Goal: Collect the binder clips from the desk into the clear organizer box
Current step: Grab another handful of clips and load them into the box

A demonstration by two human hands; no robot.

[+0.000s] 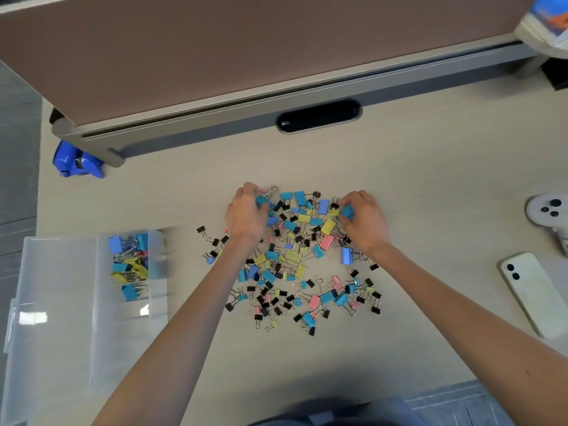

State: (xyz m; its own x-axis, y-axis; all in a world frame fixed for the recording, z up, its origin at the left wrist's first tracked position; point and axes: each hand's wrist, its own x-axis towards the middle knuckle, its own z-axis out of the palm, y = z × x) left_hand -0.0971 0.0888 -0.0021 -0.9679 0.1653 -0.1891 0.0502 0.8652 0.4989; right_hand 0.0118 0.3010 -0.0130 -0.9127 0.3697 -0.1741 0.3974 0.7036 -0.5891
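Note:
A heap of several coloured binder clips (296, 256) in blue, yellow, pink and black is spread over the middle of the desk. My left hand (246, 213) curls over the heap's far left edge and grips a blue clip (262, 200). At the heap's far right edge my right hand (362, 219) pinches another blue clip (347, 211). The clear organizer box (61, 302) stands open at the left of the desk. One of its compartments holds several blue and yellow clips (130, 265).
A blue stapler-like tool (78, 161) lies at the far left by the partition foot. A white phone (536, 293) and a white controller (550, 210) lie at the right. A black cable slot (318, 116) sits in the desk behind the heap.

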